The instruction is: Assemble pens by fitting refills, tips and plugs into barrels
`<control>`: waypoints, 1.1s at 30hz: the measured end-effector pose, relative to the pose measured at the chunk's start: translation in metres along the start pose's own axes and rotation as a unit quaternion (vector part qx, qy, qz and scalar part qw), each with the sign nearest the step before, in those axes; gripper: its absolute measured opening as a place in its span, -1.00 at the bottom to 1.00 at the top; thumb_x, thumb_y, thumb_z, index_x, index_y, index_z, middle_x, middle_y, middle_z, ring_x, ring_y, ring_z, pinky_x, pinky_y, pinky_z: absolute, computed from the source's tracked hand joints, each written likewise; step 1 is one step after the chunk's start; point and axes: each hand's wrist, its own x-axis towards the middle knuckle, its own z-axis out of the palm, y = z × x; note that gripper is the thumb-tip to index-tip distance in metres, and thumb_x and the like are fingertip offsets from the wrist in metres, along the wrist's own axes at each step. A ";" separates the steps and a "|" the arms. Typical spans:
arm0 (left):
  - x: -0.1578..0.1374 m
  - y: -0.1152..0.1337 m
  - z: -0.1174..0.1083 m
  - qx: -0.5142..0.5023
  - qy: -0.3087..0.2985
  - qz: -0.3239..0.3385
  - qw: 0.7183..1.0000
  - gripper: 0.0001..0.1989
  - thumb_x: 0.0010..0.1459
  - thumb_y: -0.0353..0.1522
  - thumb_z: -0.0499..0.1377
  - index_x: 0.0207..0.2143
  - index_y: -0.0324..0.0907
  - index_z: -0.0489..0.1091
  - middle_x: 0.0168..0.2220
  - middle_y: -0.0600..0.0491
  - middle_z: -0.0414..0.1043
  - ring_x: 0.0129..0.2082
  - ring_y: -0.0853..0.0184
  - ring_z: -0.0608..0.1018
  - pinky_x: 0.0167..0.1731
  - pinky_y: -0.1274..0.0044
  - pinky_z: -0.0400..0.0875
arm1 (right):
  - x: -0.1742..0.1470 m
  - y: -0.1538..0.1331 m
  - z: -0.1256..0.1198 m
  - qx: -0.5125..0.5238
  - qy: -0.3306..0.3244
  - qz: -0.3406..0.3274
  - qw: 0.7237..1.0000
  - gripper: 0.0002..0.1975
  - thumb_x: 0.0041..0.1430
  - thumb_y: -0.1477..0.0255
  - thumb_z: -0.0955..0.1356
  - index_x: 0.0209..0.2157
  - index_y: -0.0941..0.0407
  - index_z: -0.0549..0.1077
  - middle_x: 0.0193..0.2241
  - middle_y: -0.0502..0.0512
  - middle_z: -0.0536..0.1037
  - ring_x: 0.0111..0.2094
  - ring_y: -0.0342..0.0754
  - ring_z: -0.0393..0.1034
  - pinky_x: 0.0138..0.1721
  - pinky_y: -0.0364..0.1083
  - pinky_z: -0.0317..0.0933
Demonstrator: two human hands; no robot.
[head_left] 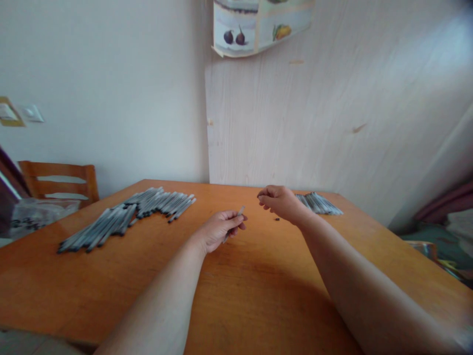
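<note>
My left hand [223, 229] is closed around a slim pen [241, 211] with a pale, see-through barrel, held at a slant above the table. To its right, my right hand [275, 199] has thumb and fingers pinched together; anything between the fingertips is too small to make out. On the table just below that hand lies a small dark piece [277, 219], perhaps a pen cap. Many similar pens with dark ends lie in a loose pile [162, 202] on the left, spreading toward the near left. Behind my right wrist a second batch of pens [320, 203] lies side by side.
The wooden table [236, 296] meets the wall at its far edge. A wooden chair [59, 172] and a clear plastic bag [44, 214] are beyond its left side. A fruit-picture sheet [254, 29] hangs above. Another piece of furniture [424, 249] stands at the right.
</note>
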 end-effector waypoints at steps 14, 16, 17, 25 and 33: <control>-0.002 0.002 0.000 0.013 -0.009 0.003 1.000 -0.65 0.05 -0.18 0.27 -0.21 -0.25 0.45 -0.34 0.00 0.46 -0.54 0.53 0.31 -0.52 0.59 0.07 | 0.009 0.081 -0.014 -0.290 -0.123 0.080 0.946 -0.80 -0.10 0.54 0.40 -0.35 0.13 0.59 -0.37 0.13 0.58 -0.32 -0.03 0.43 -0.36 -0.15 0.16; -0.002 0.002 0.000 0.011 -0.011 0.003 1.000 -0.65 0.06 -0.18 0.27 -0.21 -0.25 0.45 -0.34 0.00 0.46 -0.54 0.53 0.32 -0.51 0.59 0.08 | 0.008 0.084 -0.012 -0.296 -0.127 0.090 0.943 -0.81 -0.10 0.52 0.40 -0.36 0.12 0.59 -0.38 0.13 0.57 -0.31 -0.02 0.43 -0.36 -0.15 0.16; -0.002 0.002 0.000 0.011 -0.012 0.004 1.000 -0.66 0.06 -0.18 0.27 -0.21 -0.25 0.45 -0.34 0.00 0.46 -0.54 0.53 0.32 -0.51 0.59 0.08 | 0.007 0.085 -0.012 -0.296 -0.127 0.094 0.942 -0.83 -0.09 0.50 0.40 -0.37 0.12 0.59 -0.40 0.13 0.57 -0.32 -0.01 0.43 -0.36 -0.14 0.16; -0.002 0.002 0.000 0.019 -0.012 0.005 1.000 -0.66 0.07 -0.18 0.25 -0.20 -0.25 0.45 -0.33 0.00 0.46 -0.54 0.53 0.32 -0.51 0.60 0.09 | 0.006 0.084 -0.009 -0.295 -0.105 0.104 0.944 -0.94 -0.09 0.52 0.38 -0.52 0.13 0.53 -0.50 0.11 0.53 -0.40 -0.05 0.41 -0.46 -0.17 0.12; -0.002 0.002 0.002 0.044 -0.012 0.002 0.999 -0.65 0.05 -0.16 0.26 -0.20 -0.24 0.46 -0.32 -0.01 0.47 -0.54 0.52 0.32 -0.52 0.60 0.08 | 0.005 0.052 -0.006 -0.011 -0.056 0.076 0.995 -0.89 -0.05 0.46 0.40 -0.40 0.15 0.44 -0.58 0.02 0.48 -0.58 -0.14 0.34 -0.57 -0.20 0.16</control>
